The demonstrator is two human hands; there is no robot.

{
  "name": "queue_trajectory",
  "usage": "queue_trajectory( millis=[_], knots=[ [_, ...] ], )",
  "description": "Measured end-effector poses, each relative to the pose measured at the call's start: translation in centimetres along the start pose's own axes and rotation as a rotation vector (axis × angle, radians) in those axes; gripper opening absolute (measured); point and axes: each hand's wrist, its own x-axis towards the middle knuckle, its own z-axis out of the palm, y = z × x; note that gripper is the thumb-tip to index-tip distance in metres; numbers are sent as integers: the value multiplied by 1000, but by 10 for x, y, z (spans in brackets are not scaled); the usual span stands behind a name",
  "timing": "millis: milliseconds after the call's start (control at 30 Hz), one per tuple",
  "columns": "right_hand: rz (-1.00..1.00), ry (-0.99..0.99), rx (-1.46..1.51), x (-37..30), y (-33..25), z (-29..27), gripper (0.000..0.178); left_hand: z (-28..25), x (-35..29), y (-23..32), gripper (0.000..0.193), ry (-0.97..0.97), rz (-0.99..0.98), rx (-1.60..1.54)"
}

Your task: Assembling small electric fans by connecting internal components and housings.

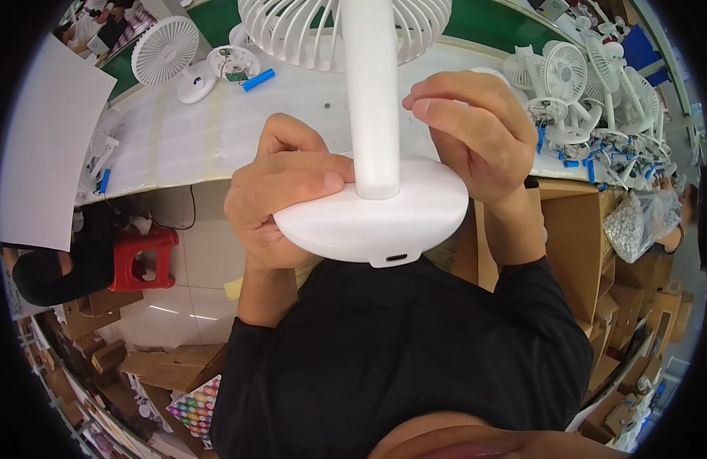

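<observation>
Left hand [281,195] gripping white round fan base [376,210] at its 9 o'clock edge, thumb pressing flat on top, fingers curling under. Right hand [476,134] sitting at 2 o'clock of base, fingers bunched narrow, fingertips [418,103] pinching toward white upright pole [371,92]; cannot tell whether actually touching pole or holding something small. Heel of right hand resting against base rim.

Base sitting dead centre of view, held up off the bench, close to chest in black sleeves. Small slot port [397,258] showing at 6 o'clock on base rim. Pole rising from base centre toward 12 o'clock, ending in white grille fan head [292,30], cropped by top edge.

Further out: long pale workbench [185,138] running across behind hands. At 11 o'clock, finished white desk fan [166,53] standing, beside it open fan base with circuit board [231,65] and blue cylindrical cell [258,79] lying just next to it. At 2 o'clock, cluster of white fans and parts [590,84] piled together, more blue cells scattered among them. At 3 o'clock, brown cardboard boxes [575,237] and clear bag of small parts [636,218]. At 8 o'clock, red plastic stool [143,256] on tiled floor. At 9 o'clock, large white sheet [47,145] leaning at edge.
</observation>
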Motion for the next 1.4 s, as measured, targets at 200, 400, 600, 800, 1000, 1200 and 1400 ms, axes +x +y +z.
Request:
queue_trajectory(
  millis=[200, 400, 600, 800, 1000, 1200, 1400],
  knots=[
    [12, 94, 42, -4, -1, 6, 24, 2, -3, 5, 15, 15, -11, -10],
    [4, 87, 31, -7, -2, 5, 24, 1, -3, 6, 13, 22, 3, -5],
    [52, 82, 96, -14, -4, 10, 24, 2, -4, 10, 14, 30, -38, 4],
    [118, 45, 143, -20, -10, 10, 25, 1, -6, 13, 15, 43, -87, 8],
    [111, 45, 146, -19, -11, 12, 25, -1, -4, 14, 16, 42, -89, 15],
    [148, 41, 128, -25, -18, 11, 28, -2, -9, 9, 18, 47, -30, -39],
    [102, -4, -105, -17, -17, 12, 35, 15, -22, 1, 44, 268, -415, -695]
  ],
)
